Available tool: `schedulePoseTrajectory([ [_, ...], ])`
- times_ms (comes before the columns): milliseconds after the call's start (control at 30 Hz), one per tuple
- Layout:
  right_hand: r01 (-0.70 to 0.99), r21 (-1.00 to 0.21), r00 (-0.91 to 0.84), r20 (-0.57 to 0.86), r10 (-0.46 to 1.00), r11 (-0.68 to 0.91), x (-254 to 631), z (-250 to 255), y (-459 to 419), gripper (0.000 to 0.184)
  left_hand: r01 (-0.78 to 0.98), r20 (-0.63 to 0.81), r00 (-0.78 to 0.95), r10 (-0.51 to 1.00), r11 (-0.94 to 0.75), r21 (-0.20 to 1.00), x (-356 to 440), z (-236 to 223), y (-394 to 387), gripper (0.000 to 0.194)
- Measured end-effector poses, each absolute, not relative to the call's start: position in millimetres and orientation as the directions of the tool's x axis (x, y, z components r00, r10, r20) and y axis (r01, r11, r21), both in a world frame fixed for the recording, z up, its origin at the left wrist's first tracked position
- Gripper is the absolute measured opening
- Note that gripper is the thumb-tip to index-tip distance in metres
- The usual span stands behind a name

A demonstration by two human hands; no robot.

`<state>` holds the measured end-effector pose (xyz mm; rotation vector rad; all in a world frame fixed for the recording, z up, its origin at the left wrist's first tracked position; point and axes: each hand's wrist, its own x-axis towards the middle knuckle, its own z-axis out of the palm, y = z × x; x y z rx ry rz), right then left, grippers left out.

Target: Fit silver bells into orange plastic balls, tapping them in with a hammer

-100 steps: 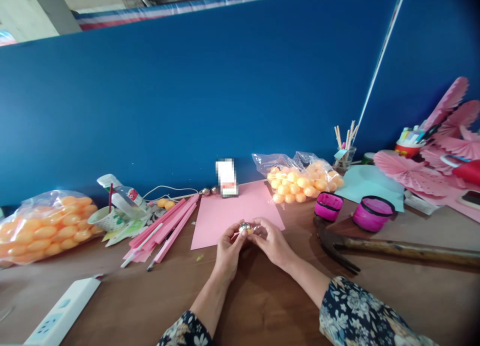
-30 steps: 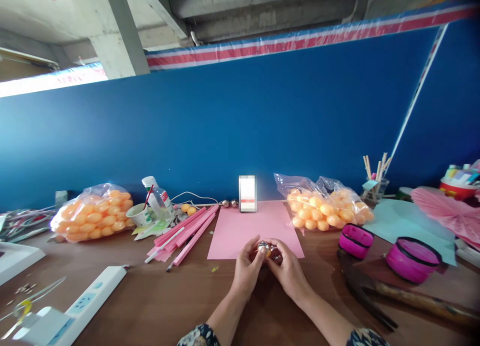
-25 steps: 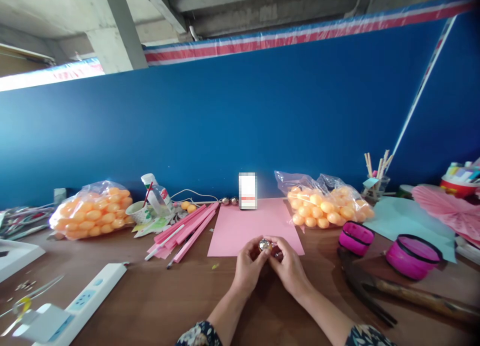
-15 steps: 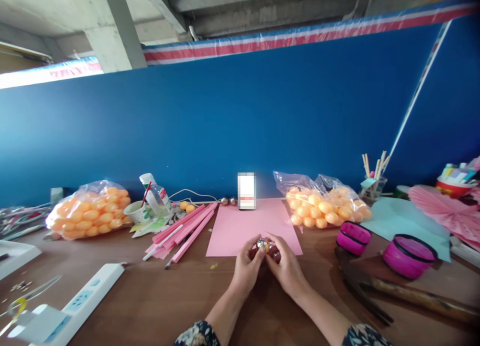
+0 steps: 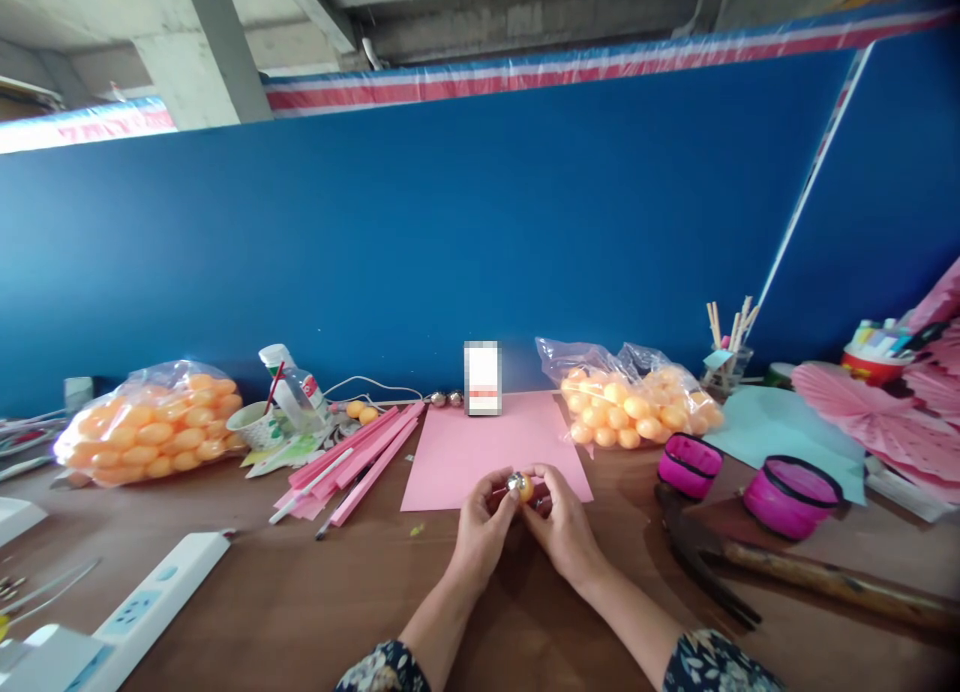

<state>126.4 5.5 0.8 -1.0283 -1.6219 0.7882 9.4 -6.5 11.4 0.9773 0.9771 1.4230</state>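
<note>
**Left hand [image 5: 482, 517] and right hand [image 5: 561, 522] meet at one silver-and-orange ball [image 5: 516, 482]**

Far off to the hands' left I see one clear bag [image 5: 176, 374] of orange balls [image 5: 150, 437], too many to count, and nearer, one white power strip [image 5: 152, 599]. Then one patterned cup [image 5: 251, 430], one plastic bottle [image 5: 296, 394], overlapping pink paper strips [image 5: 375, 454] I can't count, and two loose orange balls [image 5: 354, 409]. Ahead of the hands are two silver balls [image 5: 437, 399], one phone [image 5: 482, 379] and one pink sheet [image 5: 457, 452]. The left hand is curled narrow, thumb and fingers on the ball's silver side; the right, equally narrow, has its fingertips at the orange side. Their ball sits between them, near the sheet's closer edge; one piece or two, I can't tell. To the hands' right: more bagged orange balls [image 5: 636, 407], two magenta mesh bands [image 5: 684, 477] and one wooden-handled hammer [image 5: 817, 577].
</note>
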Motion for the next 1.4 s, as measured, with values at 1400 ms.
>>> schedulePoseTrajectory([
  [1400, 0.970, 0.078, -0.241, 0.386, 0.890, 0.229, 395, -1, -70, 0.037, -0.323, -0.014, -0.121, 0.992, -0.026, 0.946, 4, 6, -3, 0.047],
])
